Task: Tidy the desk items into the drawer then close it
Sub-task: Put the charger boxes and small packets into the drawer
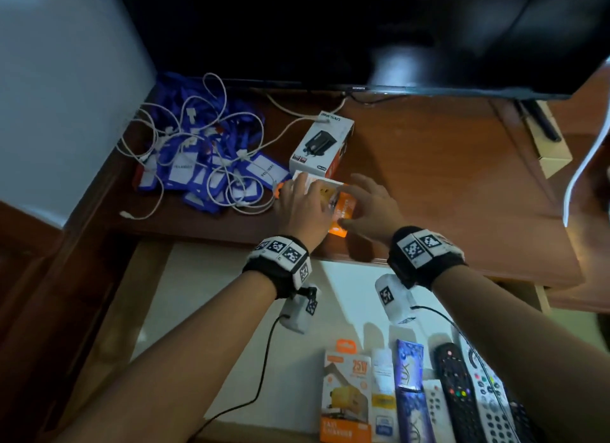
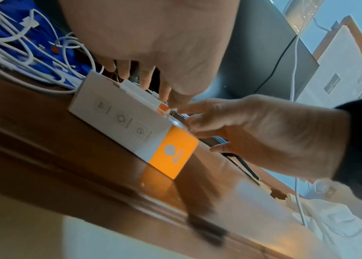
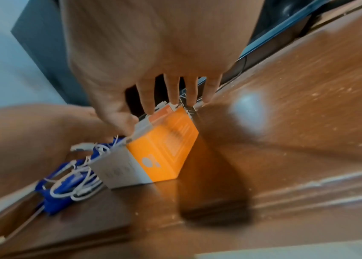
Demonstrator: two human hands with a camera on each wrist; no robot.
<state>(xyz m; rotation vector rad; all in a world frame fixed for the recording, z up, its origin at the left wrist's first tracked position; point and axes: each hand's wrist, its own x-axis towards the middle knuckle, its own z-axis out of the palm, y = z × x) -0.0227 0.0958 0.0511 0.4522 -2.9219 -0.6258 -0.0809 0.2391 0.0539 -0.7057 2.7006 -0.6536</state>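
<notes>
Head view: both hands meet on the orange-and-white cardboard box point(image 1: 333, 200), desk centre.
Left hand point(image 1: 305, 208): fingers over its top, steadying.
Right hand point(image 1: 371, 208): grasping its 3 o'clock side, probably to lift.
Open wooden drawer point(image 1: 231, 310): 6 o'clock, waiting.

dark television screen point(image 1: 363, 30) at the desk's back, pale blue wall point(image 1: 59, 79) on the left, tiled floor point(image 1: 587, 330)

Dim overall, with cool light falling from the right. Glare on the desk point(image 3: 247, 108); dark shadow beneath the hands. Motion-blurred in both wrist views, bowed at the edges.
</notes>
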